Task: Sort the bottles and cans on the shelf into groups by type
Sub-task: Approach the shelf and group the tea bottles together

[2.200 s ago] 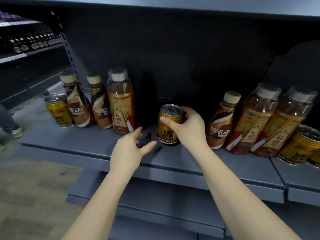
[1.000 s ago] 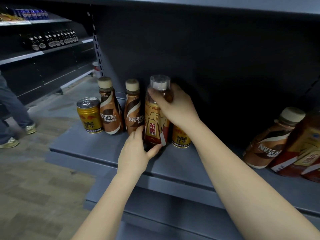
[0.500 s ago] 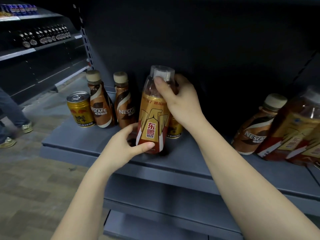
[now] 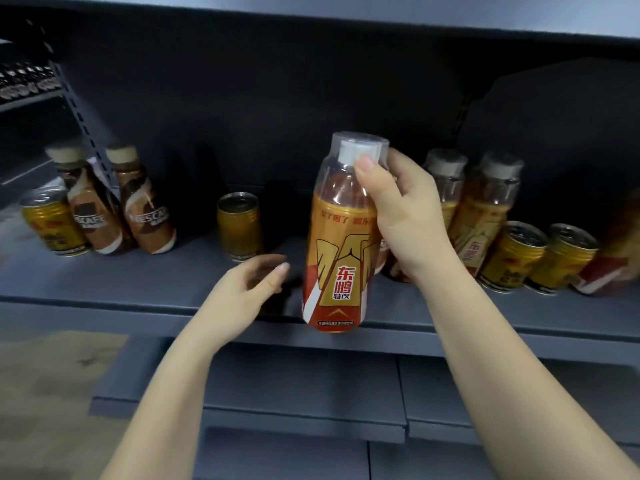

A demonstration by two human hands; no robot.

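Right hand (image 4: 398,216) fingers wrapped round orange bottle (image 4: 341,244) (lifted off shelf (image 4: 104,275)); left hand (image 4: 246,289) loose, holding nothing.

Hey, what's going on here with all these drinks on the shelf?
A person is sorting drinks on a grey shelf. Their right hand grips a tall orange bottle near its cap, holding it off the shelf; two matching bottles stand to the right beside two gold cans. The left hand hovers open, holding nothing. Further left stand a lone gold can, two brown coffee bottles and another can.
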